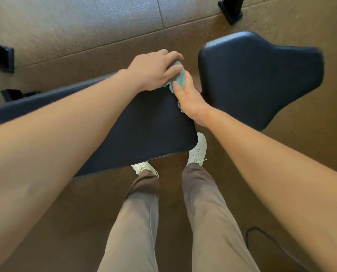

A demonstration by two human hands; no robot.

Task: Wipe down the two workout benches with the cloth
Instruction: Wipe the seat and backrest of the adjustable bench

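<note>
A long dark blue bench pad (pixel 144 122) runs from the left edge to the middle of the view. Beside its right end stands a wider seat pad (pixel 262 75) of the same dark blue, with a narrow gap between the two. A teal cloth (pixel 178 76) lies bunched on the far right corner of the long pad. My left hand (pixel 154 69) presses down on the cloth from above, fingers curled over it. My right hand (pixel 189 97) rests along the pad's right edge, thumb and fingers touching the cloth's hanging part.
Brown and grey rubber floor tiles surround the bench. Black metal equipment feet stand at the far left (pixel 1 55) and top right (pixel 231 10). A black cable (pixel 262 238) lies on the floor at the lower right. My legs and white shoes (pixel 198 152) stand at the pad's near edge.
</note>
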